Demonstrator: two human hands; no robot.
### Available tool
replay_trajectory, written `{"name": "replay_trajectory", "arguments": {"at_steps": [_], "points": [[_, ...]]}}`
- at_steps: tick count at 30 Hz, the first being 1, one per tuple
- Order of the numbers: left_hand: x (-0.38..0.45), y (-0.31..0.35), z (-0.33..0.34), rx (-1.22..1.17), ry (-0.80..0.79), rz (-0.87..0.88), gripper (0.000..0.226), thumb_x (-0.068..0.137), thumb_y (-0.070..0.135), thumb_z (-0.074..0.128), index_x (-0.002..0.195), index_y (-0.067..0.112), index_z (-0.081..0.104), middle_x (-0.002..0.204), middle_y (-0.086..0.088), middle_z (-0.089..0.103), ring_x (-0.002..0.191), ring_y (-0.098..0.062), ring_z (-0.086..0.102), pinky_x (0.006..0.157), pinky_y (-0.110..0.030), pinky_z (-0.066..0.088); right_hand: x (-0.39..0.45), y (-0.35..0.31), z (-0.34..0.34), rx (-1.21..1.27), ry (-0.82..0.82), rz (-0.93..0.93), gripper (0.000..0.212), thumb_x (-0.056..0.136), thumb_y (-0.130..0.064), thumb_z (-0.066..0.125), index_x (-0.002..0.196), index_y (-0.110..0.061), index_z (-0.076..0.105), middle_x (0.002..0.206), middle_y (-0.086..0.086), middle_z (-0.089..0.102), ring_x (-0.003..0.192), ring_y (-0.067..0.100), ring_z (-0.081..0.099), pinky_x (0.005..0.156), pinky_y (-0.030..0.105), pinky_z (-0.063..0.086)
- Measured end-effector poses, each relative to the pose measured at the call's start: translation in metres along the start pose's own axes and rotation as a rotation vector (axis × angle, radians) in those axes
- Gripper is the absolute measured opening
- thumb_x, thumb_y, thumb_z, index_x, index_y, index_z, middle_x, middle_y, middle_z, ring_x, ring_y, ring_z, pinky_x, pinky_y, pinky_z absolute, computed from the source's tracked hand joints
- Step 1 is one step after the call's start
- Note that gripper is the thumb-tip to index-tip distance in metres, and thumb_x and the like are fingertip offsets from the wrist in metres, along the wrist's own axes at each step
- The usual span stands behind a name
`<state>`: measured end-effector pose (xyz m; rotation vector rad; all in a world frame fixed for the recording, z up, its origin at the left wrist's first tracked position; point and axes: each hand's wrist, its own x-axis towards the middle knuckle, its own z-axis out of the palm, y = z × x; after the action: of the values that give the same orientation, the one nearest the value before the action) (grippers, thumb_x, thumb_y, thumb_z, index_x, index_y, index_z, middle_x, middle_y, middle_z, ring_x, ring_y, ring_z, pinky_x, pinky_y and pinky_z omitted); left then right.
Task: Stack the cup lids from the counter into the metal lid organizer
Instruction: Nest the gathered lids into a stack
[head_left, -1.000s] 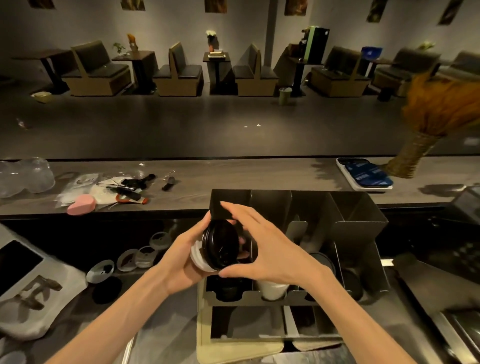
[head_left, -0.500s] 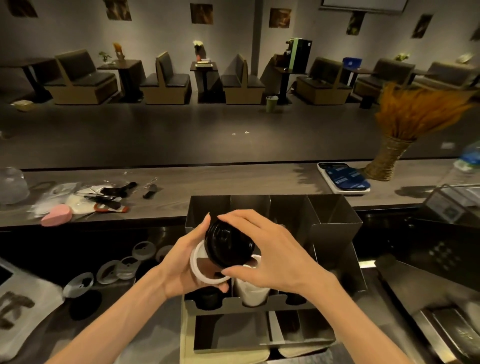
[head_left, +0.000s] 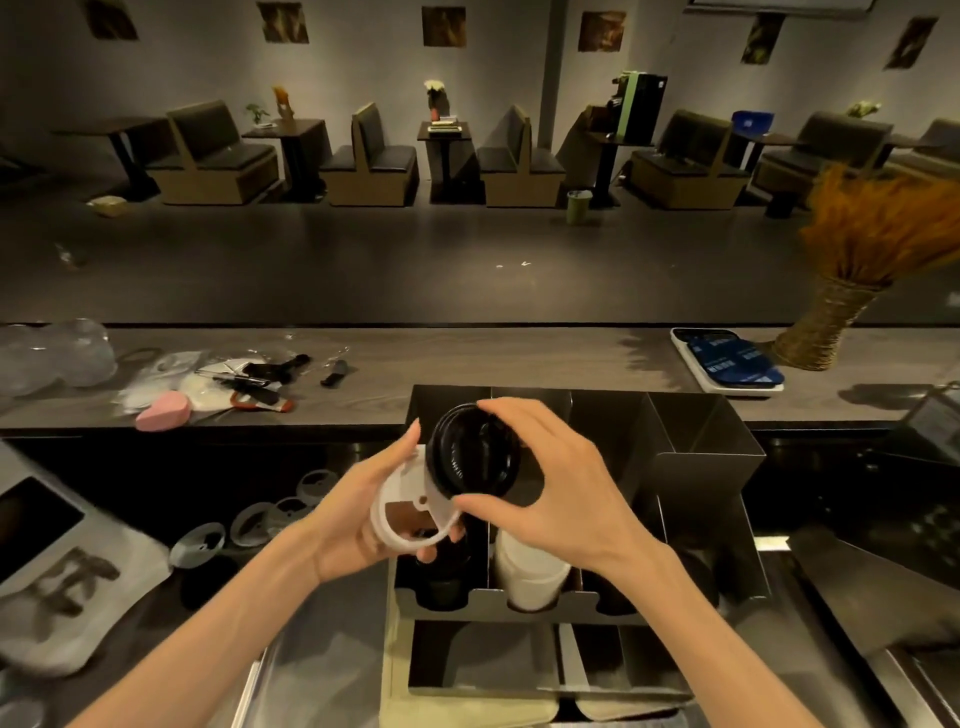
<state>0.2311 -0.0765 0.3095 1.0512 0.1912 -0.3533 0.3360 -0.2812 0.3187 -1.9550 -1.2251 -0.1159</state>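
The black lid (head_left: 474, 451) is held tilted above the left compartment of the metal lid organizer (head_left: 701, 447). The right hand (head_left: 550, 483) pinches it between thumb and curled forefinger. Beneath it, the left hand (head_left: 358, 512) curls its fingers round a white lid (head_left: 402, 512). In the organizer's middle slot sits a stack of white lids (head_left: 530, 571); a dark stack (head_left: 439, 577) fills the left slot. The organizer stands on a dark lower counter (head_left: 311, 670), behind which runs a wooden bar top (head_left: 519, 358), with a dim café room of benches and small tables beyond.

Compared with half a second ago, the black lid sits higher and farther off the white lid, showing more of the white one.

Loose clear lids (head_left: 249, 525) lie left on the lower counter. The bar top holds a pink sponge (head_left: 163, 409), black tools (head_left: 260, 376), a tray of blue cards (head_left: 727, 364) and a woven vase (head_left: 821, 332).
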Motion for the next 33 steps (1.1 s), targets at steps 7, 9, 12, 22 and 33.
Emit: {"name": "replay_trajectory", "arguments": {"at_steps": [7, 9, 12, 22, 33], "points": [[-0.015, 0.004, -0.044, -0.204, 0.155, 0.084, 0.047, 0.093, 0.05, 0.056, 0.11, 0.007, 0.063, 0.096, -0.021, 0.056, 0.076, -0.031, 0.054, 0.046, -0.029, 0.044, -0.006, 0.003, 0.028, -0.339, -0.317, 0.066, 0.091, 0.084, -0.066, 0.07, 0.158, -0.029, 0.032, 0.155, -0.013, 0.041, 0.14, 0.008, 0.04, 0.117, 0.032, 0.038], [-0.016, 0.001, -0.049, -0.218, 0.201, 0.098, 0.046, 0.091, 0.049, 0.058, 0.108, 0.006, 0.062, 0.093, -0.021, 0.056, 0.073, -0.031, 0.053, 0.044, -0.027, 0.042, -0.007, 0.002, 0.042, -0.415, -0.425, 0.056, 0.09, 0.088, -0.061, 0.068, 0.16, -0.025, 0.028, 0.16, -0.008, 0.036, 0.144, 0.014, 0.037, 0.118, 0.034, 0.034], [-0.017, -0.004, -0.055, -0.252, 0.204, 0.098, 0.045, 0.09, 0.048, 0.059, 0.107, 0.006, 0.061, 0.095, -0.02, 0.054, 0.072, -0.031, 0.052, 0.043, -0.027, 0.043, -0.007, 0.005, 0.066, -0.481, -0.531, 0.074, 0.088, 0.091, -0.057, 0.068, 0.16, -0.019, 0.027, 0.16, 0.0, 0.038, 0.143, 0.022, 0.041, 0.114, 0.038, 0.038], [-0.028, -0.015, -0.064, -0.282, 0.273, 0.089, 0.046, 0.093, 0.047, 0.056, 0.109, 0.005, 0.066, 0.096, -0.022, 0.059, 0.076, -0.034, 0.057, 0.047, -0.03, 0.049, 0.007, 0.02, 0.1, -0.469, -0.691, 0.155, 0.077, 0.089, -0.045, 0.075, 0.153, -0.017, 0.041, 0.149, 0.004, 0.052, 0.126, 0.026, 0.059, 0.098, 0.039, 0.053], [-0.032, -0.021, -0.066, -0.259, 0.386, 0.084, 0.048, 0.092, 0.047, 0.058, 0.112, 0.006, 0.072, 0.102, -0.024, 0.062, 0.082, -0.035, 0.061, 0.056, -0.034, 0.05, 0.036, 0.026, 0.107, -0.419, -0.98, 0.287, 0.107, 0.088, -0.023, 0.08, 0.163, -0.013, 0.005, 0.153, 0.013, 0.046, 0.132, 0.031, 0.054, 0.099, 0.035, 0.05]]}}
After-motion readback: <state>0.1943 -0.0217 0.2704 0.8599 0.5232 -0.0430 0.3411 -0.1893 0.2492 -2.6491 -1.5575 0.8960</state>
